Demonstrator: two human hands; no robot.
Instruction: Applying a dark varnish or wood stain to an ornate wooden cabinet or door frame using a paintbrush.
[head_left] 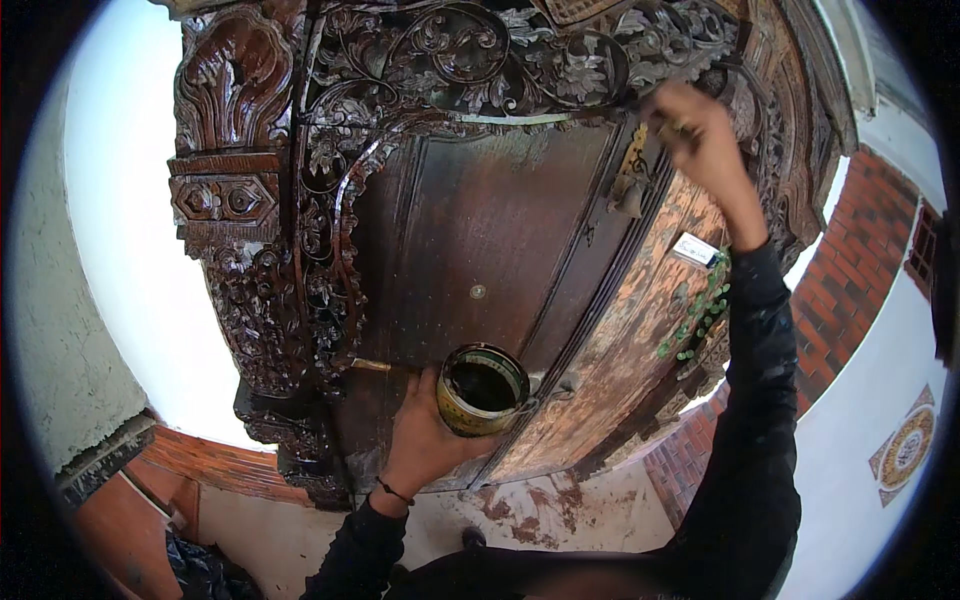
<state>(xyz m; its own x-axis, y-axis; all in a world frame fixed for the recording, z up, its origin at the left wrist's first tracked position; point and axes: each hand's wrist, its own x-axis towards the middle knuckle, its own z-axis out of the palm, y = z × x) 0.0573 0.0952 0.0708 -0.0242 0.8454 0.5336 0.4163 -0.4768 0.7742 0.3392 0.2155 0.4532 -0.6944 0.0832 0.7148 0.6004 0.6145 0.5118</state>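
My left hand [428, 425] is wrapped round a yellowish tin pot [465, 420] with dark liquid inside, held below the middle of the dark door [490, 230]. At the upper right, my right hand [697, 135] is raised to the carved wooden surround [580, 75]. Its fingers are closed on what appears to be a paintbrush, mostly hidden in the grip, with a dark tip against the carving. Just below that hand, a small metal bell [628, 193] hangs on the door frame. Much of the carving on the left is dark brown and glossy.
A white card [695, 249] and a green leafy garland [700, 320] are on the bare, patchy wood panel [610, 370] at the right. Brown stains [540, 510] mark the pale floor. A brick wall [850, 240] stands at the right; a black plastic bag [205, 570] lies lower left.
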